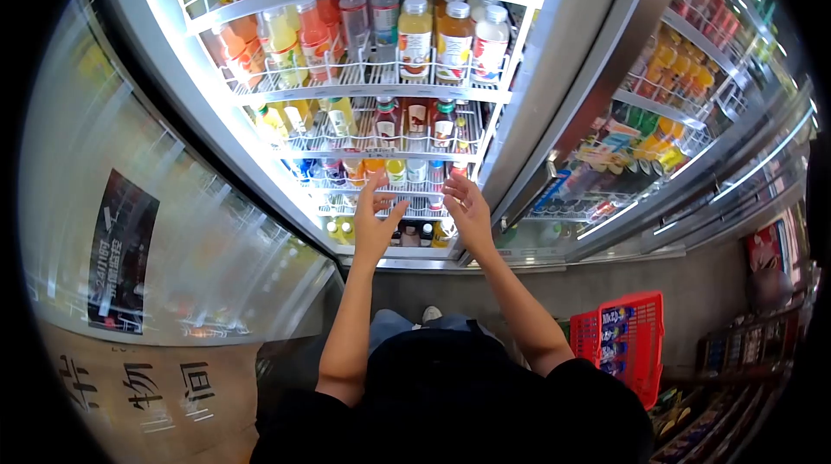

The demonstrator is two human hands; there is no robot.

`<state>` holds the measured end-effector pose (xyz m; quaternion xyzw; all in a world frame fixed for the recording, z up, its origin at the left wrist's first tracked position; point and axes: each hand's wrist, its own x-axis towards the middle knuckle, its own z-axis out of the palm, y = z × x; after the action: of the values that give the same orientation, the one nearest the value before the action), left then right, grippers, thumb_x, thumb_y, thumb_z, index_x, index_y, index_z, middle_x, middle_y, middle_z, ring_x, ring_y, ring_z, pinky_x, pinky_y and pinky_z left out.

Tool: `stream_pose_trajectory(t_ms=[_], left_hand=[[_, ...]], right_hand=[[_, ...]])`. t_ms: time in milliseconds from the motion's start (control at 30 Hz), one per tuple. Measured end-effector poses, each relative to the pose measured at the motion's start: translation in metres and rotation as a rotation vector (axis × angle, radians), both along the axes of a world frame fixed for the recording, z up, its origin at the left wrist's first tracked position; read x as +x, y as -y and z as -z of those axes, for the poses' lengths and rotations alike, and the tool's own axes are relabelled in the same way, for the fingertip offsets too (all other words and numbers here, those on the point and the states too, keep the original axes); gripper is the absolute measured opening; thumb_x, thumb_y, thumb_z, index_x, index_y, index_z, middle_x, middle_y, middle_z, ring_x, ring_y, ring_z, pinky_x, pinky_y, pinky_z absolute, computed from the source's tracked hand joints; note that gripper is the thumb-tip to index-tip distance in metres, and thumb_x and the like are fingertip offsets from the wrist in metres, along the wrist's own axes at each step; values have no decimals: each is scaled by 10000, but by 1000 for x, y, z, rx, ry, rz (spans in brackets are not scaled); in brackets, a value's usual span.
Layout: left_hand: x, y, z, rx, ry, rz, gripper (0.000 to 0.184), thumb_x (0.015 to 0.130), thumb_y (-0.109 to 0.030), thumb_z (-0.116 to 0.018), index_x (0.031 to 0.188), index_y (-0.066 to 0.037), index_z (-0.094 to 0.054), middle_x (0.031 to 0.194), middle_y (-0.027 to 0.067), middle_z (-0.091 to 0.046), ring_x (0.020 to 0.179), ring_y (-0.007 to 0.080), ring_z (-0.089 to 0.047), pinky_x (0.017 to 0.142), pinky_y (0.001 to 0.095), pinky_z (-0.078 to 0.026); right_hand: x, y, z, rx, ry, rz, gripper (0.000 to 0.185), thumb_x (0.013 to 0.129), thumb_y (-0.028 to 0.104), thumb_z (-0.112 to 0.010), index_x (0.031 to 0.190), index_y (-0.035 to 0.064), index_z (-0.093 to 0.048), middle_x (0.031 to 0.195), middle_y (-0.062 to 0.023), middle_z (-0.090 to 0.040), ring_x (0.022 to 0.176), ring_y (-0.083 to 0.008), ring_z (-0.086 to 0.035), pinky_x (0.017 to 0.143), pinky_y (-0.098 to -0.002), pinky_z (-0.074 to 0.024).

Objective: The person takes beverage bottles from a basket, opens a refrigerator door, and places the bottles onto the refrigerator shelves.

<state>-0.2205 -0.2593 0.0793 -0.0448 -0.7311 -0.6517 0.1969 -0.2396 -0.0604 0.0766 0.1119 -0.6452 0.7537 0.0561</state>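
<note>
Both arms reach forward to the lit shelves of an upright drinks fridge [372,92]. My left hand [376,213] is held up before the lower shelves, fingers apart and holding nothing. Beside it on the right, my right hand [466,204] is also empty, its fingers spread. Small bottles, among them a yellow one [396,171], stand on the shelf behind the hands. Dark red bottles [386,122] are one shelf higher. Above those are juice bottles with white labels [415,38]. Whether either hand touches the shelf, I cannot tell.
An open glass door [208,230] with a black sign spans the left. On the right stands a closed glass door [640,109] with more drinks behind it. A red basket [647,325] holding blue packs is at the lower right, near stocked racks [749,347].
</note>
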Motion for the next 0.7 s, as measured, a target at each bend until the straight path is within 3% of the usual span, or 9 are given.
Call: stream_pose_trajectory(t_ms=[300, 700], left_hand=[[71, -60, -4, 17, 85, 358, 734, 810, -101, -791, 1449, -51, -434, 1278, 112, -573, 990, 164, -618, 847, 303, -510], [172, -117, 9, 189, 202, 695, 657, 876, -98, -730, 1455, -43, -423, 1305, 131, -547, 1005, 161, -601, 833, 273, -506]], right_hand=[[118, -64, 27, -55, 11, 287, 520, 948, 57, -626, 1419, 15, -409, 1248, -148, -576, 1129, -195, -580, 978, -319, -472], [293, -131, 8, -105, 33, 743, 499, 952, 86, -629, 1405, 16, -432, 1300, -141, -541, 1142, -188, -553, 981, -310, -458]])
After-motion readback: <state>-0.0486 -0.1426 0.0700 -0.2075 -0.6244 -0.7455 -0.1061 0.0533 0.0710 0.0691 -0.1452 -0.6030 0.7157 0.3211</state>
